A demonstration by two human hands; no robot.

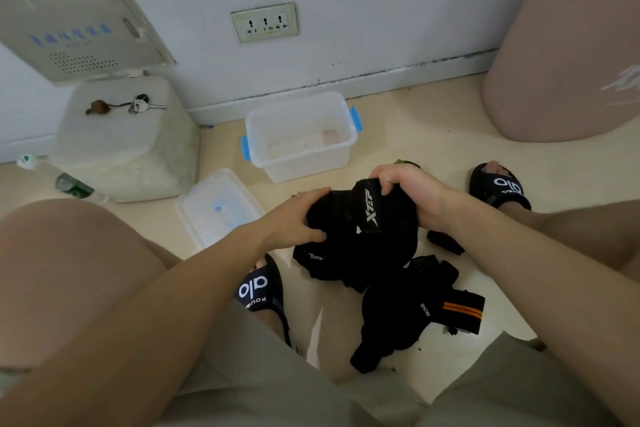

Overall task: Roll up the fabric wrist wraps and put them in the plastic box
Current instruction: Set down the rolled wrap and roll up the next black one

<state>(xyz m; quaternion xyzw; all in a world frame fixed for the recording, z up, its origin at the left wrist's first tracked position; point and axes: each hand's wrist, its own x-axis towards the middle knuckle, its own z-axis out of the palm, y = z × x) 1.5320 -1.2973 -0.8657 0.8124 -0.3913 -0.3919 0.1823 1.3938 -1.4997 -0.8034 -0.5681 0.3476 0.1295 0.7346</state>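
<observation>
A black fabric wrist wrap (367,218) with white lettering is held above the floor between both hands. My left hand (294,218) grips its left side, fingers curled over the top edge. My right hand (412,191) grips its upper right corner. More black wraps lie on the floor below, one (450,308) with orange stripes and a small piece (445,242) to the right. The clear plastic box (301,135) with blue latches stands open near the wall, beyond the hands. Its lid (218,208) lies on the floor to the left.
A white foam block (124,146) with keys on top stands at left, a plastic bottle (65,182) beside it. A pink bin (568,55) is at the right. My feet in black slides (502,189) flank the wraps. A wall socket (265,22) sits above the box.
</observation>
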